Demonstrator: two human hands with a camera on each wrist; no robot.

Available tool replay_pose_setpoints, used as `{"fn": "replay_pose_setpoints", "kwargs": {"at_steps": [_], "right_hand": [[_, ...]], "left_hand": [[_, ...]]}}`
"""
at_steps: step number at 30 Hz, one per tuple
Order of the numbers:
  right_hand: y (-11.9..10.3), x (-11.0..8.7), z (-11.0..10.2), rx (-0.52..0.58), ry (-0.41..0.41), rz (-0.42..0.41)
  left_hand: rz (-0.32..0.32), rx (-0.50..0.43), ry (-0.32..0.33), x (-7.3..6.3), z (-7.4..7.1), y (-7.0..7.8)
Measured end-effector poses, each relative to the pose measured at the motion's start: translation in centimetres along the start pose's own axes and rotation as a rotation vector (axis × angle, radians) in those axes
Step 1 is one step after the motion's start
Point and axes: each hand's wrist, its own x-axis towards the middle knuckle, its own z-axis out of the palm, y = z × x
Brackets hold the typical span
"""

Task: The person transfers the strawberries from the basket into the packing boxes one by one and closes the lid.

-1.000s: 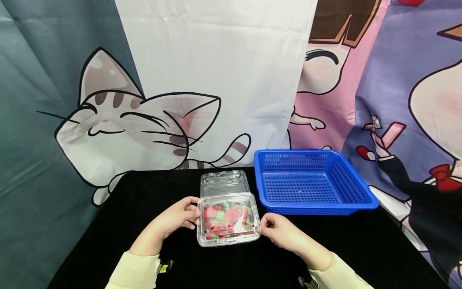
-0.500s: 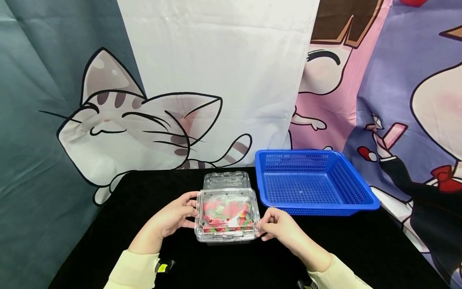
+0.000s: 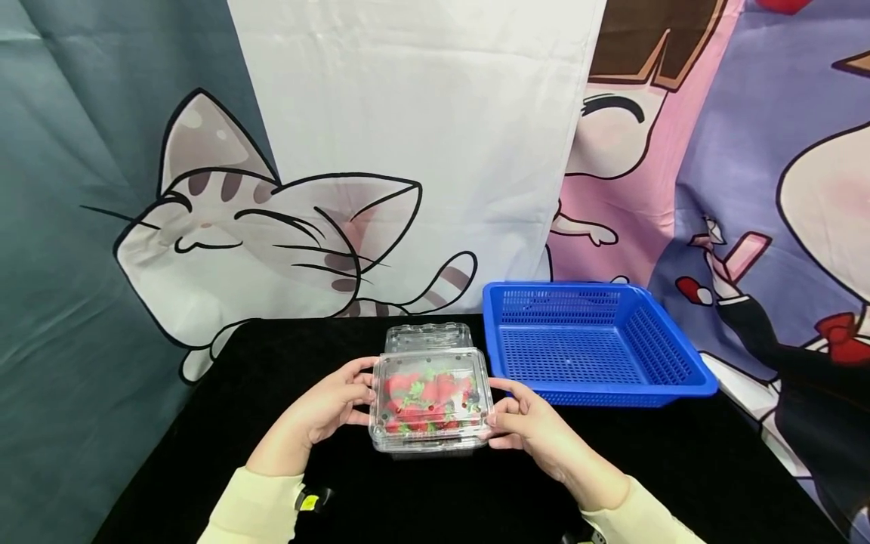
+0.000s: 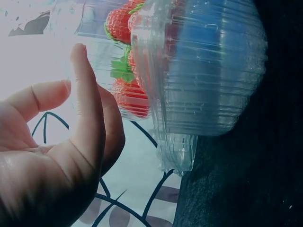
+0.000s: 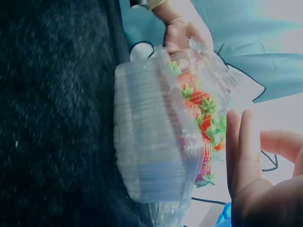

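A clear plastic clamshell box of strawberries (image 3: 430,394) sits between my hands in the head view, tilted a little toward me. My left hand (image 3: 333,404) grips its left side with the fingers spread along the edge. At the opposite side, my right hand (image 3: 533,427) holds the lower right edge, fingertips at the wall. Both wrist views show red strawberries (image 4: 130,97) with green leaves above ribbed, see-through trays (image 5: 147,142). Behind the box, another clear plastic piece (image 3: 428,337) sticks out toward the back of the table.
A blue perforated basket (image 3: 499,363) stands at the right back, close beside the strawberry box. Black cloth (image 3: 435,499) covers the table. A printed curtain (image 3: 421,113) with a cartoon cat hangs directly behind it.
The strawberry box has shifted slightly up and back, and its front wall shows more. My right hand has moved from pinching the corner to spreading fingers along the right side.
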Motion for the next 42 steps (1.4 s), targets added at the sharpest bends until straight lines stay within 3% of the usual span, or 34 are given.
{"fn": "replay_pose_setpoints", "kwargs": {"at_steps": [15,26,34,42], "right_hand": [[-0.9,-0.1,0.6,0.184,-0.045,0.043],[-2.3,-0.6,1.4,0.285,-0.11,0.06],[-2.8,0.1,2.7,0.271,-0.133,0.051],[-3.2,1.8,5.0,0.203,-0.101,0.08]], "left_hand": [[0.004,-0.016,0.021,-0.5,0.2,0.5],[0.022,-0.004,0.02,-1.3,0.2,2.3],[0.05,-0.003,0.026,-2.3,-0.7,3.0],[0.044,-0.001,0.091,-3.7,-2.5,4.0]]}}
